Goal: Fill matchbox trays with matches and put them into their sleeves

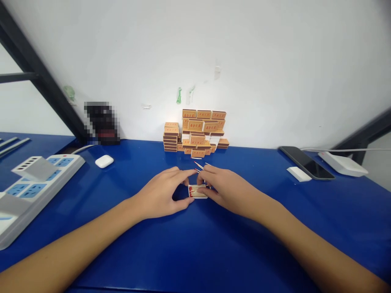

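Note:
A small open matchbox tray [198, 197] with red-tipped matches [193, 190] in it lies on the blue table, between my two hands. My left hand [161, 191] grips the tray's left end, its thumb at the near corner and its fingers at the far side. Over the tray's right part bends my right hand [227, 189], with thumb and curled fingers at the matches. Its fingertips are partly hidden. Just beyond that hand, a few loose matches [199, 166] stick out near the knuckles; whether they touch it I cannot tell.
Behind the hands, stacked matchboxes [197, 126] stand against the white wall. At left are a power strip [45, 179] with plugged-in adapters, a white earbud case [104, 161] and a blurred dark object [104, 124]. A phone [305, 162], white block [298, 174] and white device [343, 164] lie right.

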The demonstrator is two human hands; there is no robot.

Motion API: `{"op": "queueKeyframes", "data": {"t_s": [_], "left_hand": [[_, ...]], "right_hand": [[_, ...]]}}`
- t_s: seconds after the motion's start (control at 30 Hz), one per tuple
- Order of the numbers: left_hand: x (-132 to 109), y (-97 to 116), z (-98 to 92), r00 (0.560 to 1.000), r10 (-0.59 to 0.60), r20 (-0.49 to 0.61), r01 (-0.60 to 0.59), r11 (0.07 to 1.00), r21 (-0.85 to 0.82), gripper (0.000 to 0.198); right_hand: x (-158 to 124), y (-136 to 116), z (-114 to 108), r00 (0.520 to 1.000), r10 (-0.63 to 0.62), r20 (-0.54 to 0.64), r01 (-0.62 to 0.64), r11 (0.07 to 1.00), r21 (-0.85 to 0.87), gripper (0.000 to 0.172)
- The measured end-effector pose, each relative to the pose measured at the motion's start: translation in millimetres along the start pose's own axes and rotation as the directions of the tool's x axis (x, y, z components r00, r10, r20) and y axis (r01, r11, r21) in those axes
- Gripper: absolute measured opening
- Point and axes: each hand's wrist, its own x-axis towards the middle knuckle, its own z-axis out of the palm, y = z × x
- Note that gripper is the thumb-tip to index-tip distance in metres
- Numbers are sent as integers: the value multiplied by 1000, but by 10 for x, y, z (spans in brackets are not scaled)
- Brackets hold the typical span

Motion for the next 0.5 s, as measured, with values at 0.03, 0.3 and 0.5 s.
{"op": "queueKeyframes", "data": {"t_s": [0.03,0.3,0.5], "left_hand": [[-3,0,0,1000,-1,2,1,1000,2,64],[-1,15,-18,1000,-4,19,4,1000,13,61],[-4,2,7,1000,12,-25,-12,1000,7,62]], "right_hand": [[2,1,4,1000,9,-1,-9,1000,-1,5],[-2,16,-4,999,36,-25,-34,998,58,5],[200,278,-54,972,176,-155,-166,983,78,15]]}}
